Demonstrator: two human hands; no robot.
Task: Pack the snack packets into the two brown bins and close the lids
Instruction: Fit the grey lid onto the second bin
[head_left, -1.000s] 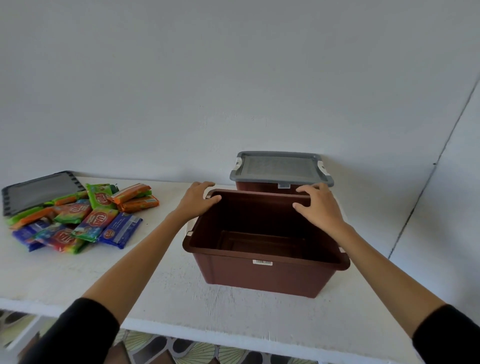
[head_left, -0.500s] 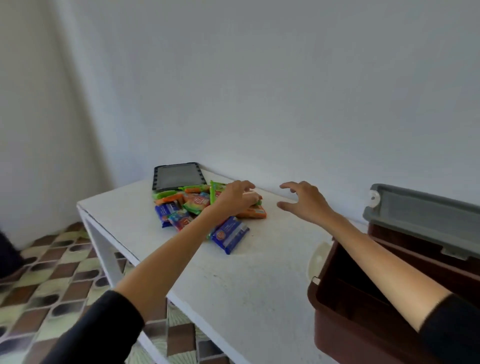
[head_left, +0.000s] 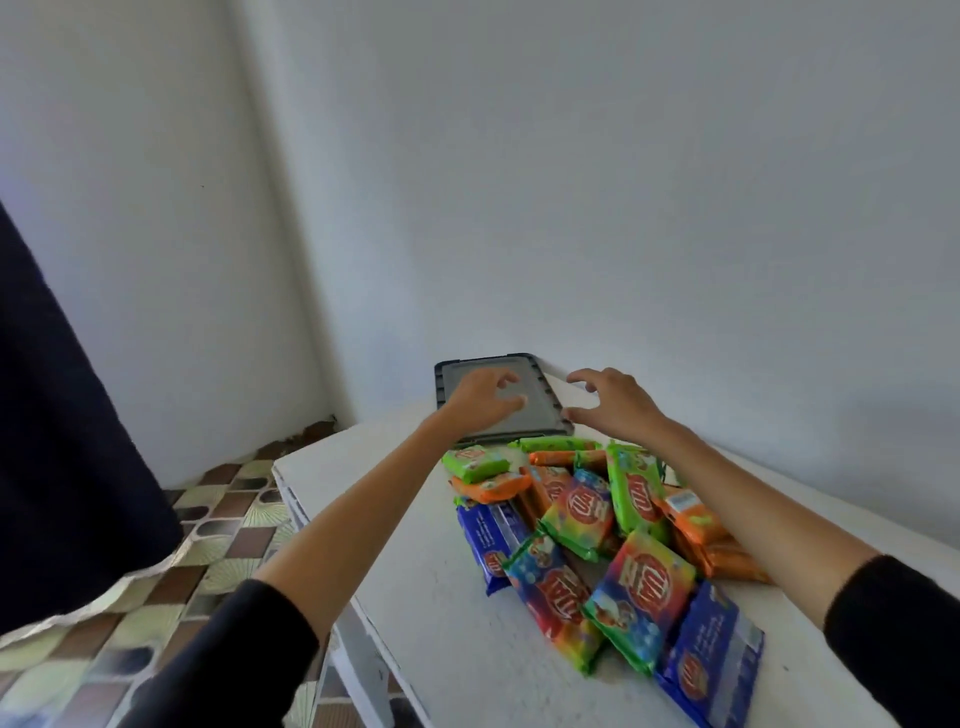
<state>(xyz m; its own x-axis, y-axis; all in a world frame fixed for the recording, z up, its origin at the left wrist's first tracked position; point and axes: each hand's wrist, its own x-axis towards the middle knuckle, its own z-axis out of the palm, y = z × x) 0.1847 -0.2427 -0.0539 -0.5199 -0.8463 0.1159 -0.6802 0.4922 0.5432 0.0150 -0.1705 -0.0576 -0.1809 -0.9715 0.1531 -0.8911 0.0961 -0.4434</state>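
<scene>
Snack packets (head_left: 597, 525) lie heaped on worktop (head_left: 415, 519), none picked yet. Yr left grip (head_left: 485, 397) & right grip (head_left: 615, 402), both empty w/ fingers spread, reach over grey lid (head_left: 543, 418), prob. to lift it.

You are in what looks like a plain room of a home. Bare white walls (head_left: 623, 208) meet in a corner beyond your left hand (head_left: 480, 400), and a scuffed white-painted table (head_left: 415, 571) lies under it. Brown-and-green patterned floor tiles (head_left: 218, 525) spread to its left, and a dark cloth (head_left: 62, 467) hangs further left.
</scene>
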